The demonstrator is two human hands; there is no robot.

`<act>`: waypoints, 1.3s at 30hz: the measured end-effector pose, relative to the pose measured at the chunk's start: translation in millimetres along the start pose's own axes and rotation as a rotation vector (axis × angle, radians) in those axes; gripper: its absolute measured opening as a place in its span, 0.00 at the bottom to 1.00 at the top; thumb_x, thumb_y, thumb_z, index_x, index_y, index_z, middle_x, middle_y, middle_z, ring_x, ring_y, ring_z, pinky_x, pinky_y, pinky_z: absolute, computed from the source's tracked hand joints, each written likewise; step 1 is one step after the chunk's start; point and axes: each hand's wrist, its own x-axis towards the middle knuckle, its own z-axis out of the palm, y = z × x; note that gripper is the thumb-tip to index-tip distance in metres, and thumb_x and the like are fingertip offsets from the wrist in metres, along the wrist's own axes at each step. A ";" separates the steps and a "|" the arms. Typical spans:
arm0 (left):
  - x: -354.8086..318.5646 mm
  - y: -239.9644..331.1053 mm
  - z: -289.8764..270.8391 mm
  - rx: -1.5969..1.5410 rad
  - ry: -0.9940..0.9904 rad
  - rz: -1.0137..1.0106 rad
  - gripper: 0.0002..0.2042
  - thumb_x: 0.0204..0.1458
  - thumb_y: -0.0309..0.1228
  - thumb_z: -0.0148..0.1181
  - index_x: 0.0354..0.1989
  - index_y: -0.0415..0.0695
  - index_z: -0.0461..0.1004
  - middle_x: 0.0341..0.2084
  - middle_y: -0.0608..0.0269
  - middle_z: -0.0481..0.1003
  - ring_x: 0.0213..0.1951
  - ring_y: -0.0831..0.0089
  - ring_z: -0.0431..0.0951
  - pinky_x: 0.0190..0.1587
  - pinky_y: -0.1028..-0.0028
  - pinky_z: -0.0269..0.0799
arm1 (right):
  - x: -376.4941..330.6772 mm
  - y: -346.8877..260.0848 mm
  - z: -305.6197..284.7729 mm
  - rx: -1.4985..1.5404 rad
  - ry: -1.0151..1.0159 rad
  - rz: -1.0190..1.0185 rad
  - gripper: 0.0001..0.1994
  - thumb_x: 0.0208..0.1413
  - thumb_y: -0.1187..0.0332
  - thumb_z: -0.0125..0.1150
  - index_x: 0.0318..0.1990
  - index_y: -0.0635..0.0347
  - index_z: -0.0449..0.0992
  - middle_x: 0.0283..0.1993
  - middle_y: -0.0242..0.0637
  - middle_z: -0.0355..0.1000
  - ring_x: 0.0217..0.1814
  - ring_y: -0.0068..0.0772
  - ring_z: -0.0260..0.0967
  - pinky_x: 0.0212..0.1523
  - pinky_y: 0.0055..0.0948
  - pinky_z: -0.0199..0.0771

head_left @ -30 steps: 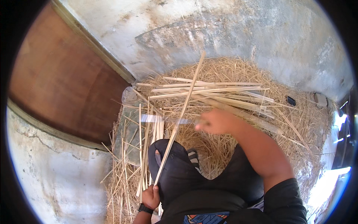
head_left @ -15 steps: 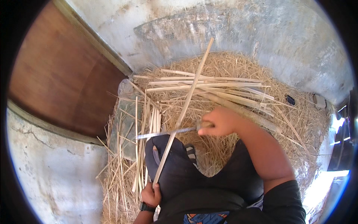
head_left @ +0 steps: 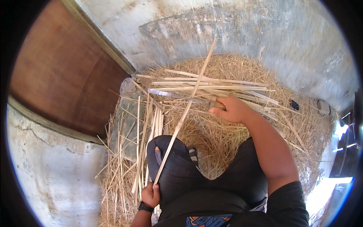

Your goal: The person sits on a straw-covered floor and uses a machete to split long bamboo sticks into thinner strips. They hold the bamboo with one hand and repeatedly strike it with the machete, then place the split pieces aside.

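Sitting on a heap of straw (head_left: 211,136), the person has a long pale cane strip (head_left: 185,113) laid across the raised knee, slanting from the lap up and away over the heap toward the grey wall (head_left: 264,34). The left hand (head_left: 150,195) is closed round the strip's near end, fingers curled tight about it beside the knee. The right hand (head_left: 231,109), out over the middle of the heap, is wrapped round the handle of a knife (head_left: 181,96) whose blade runs leftward and crosses the strip about halfway up; whether the edge bites into the cane I cannot tell. On the far side of the heap lies a stack of split strips (head_left: 211,85), crosswise, and another bundle of strips (head_left: 149,128) lies lengthwise at the heap's left edge, just beside the knee. Judging from those piles, a fair number are already dressed, and the one in hand looks only partly worked. A brown wooden door (head_left: 64,75) stands left of the heap.
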 end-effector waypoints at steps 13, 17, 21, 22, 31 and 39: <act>35.1 46.4 -25.4 -0.488 -0.312 -0.105 0.19 0.65 0.46 0.55 0.34 0.39 0.71 0.19 0.72 0.66 0.24 0.82 0.63 0.26 0.74 0.61 | -2.6 -28.0 14.1 -0.205 0.249 -0.259 0.27 0.56 0.37 0.58 0.29 0.55 0.70 0.17 0.40 0.68 0.21 0.51 0.70 0.27 0.47 0.69; 52.0 82.8 -22.5 -0.533 -0.301 -0.074 0.16 0.61 0.42 0.63 0.32 0.42 0.70 0.20 0.77 0.64 0.25 0.86 0.62 0.26 0.78 0.59 | 0.1 -23.7 1.2 -0.173 0.256 -0.092 0.27 0.56 0.37 0.58 0.29 0.55 0.70 0.20 0.41 0.69 0.24 0.51 0.71 0.26 0.47 0.69; 64.7 95.1 -17.3 -0.513 -0.350 -0.037 0.14 0.60 0.37 0.65 0.31 0.45 0.67 0.20 0.78 0.63 0.24 0.87 0.60 0.25 0.79 0.59 | -6.3 -55.6 24.0 -0.271 0.059 -0.341 0.27 0.58 0.38 0.57 0.34 0.58 0.73 0.21 0.44 0.71 0.24 0.53 0.72 0.29 0.49 0.71; 68.1 102.3 -17.2 -0.501 -0.374 -0.037 0.13 0.60 0.36 0.65 0.31 0.46 0.66 0.21 0.78 0.62 0.25 0.87 0.60 0.26 0.80 0.58 | -8.0 -57.8 23.9 -0.300 0.012 -0.409 0.28 0.58 0.38 0.56 0.35 0.58 0.74 0.21 0.44 0.72 0.24 0.53 0.73 0.31 0.50 0.72; 51.9 80.4 -31.1 -0.446 -0.327 -0.097 0.16 0.57 0.37 0.69 0.30 0.44 0.66 0.20 0.75 0.66 0.23 0.86 0.62 0.25 0.80 0.61 | 1.7 -19.6 6.9 -0.150 0.249 -0.082 0.26 0.58 0.40 0.59 0.35 0.59 0.74 0.22 0.46 0.71 0.25 0.52 0.72 0.31 0.48 0.72; 23.5 63.9 -47.0 -0.616 -0.485 -0.346 0.13 0.63 0.38 0.60 0.30 0.48 0.66 0.19 0.78 0.63 0.22 0.87 0.60 0.24 0.81 0.56 | 1.5 17.1 -16.1 -0.004 0.316 0.091 0.27 0.59 0.38 0.56 0.36 0.58 0.74 0.23 0.46 0.73 0.29 0.52 0.74 0.34 0.51 0.73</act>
